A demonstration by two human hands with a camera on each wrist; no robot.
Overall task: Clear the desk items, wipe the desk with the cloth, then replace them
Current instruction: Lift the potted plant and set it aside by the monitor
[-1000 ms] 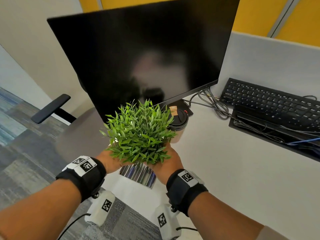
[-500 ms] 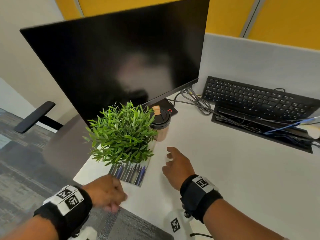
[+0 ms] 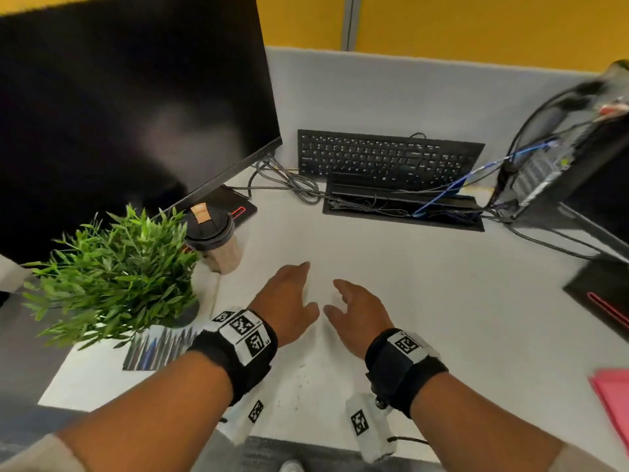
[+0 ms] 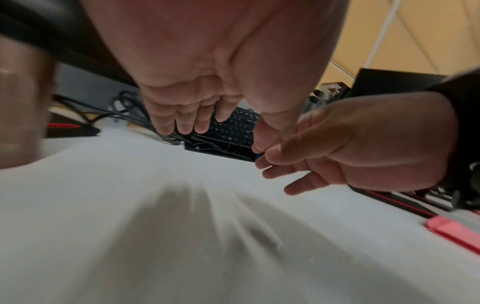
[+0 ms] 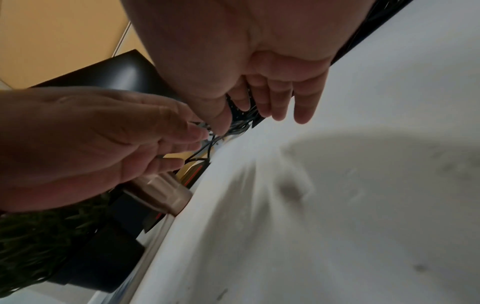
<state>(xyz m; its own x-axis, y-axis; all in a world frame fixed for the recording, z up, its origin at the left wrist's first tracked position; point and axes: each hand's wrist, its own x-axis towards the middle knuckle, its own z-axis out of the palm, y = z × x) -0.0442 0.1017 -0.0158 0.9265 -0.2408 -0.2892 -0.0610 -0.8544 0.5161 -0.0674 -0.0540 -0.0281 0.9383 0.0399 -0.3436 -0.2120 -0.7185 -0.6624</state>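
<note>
Your bench [image 3: 442,301] is a white top with faint specks near its front edge. The largest thing on it is the dark monitor [image 3: 136,97] at the back left, its base [image 3: 235,207] marked with a red line. Against the grey partition [image 3: 408,90] leans a black keyboard [image 3: 384,158], above a cable tray [image 3: 401,212] with grey, black and blue leads. A black computer tower [image 3: 571,158] stands at the far right. The green leafy plant [image 3: 112,277] sits at the left end of the bench, partly on a striped mat [image 3: 156,349]. Just beside the plant, towards the monitor, stands a ribbed beige cup [image 3: 221,247] with a black lid. A pink flat object [image 3: 612,396] lies at the right edge; whether it is the cloth cannot be told.

Your left hand [image 3: 289,301] and your right hand [image 3: 357,315] hover close together over the middle of the bench, palms down. The fingers of both are loosely spread and relaxed, and neither hand holds anything. In the left wrist view your left hand's fingers [image 4: 182,121] hang straight above the surface; in the right wrist view your right hand's fingers [image 5: 280,102] do likewise.

Behind the partition the wall [image 3: 476,22] is yellow.
</note>
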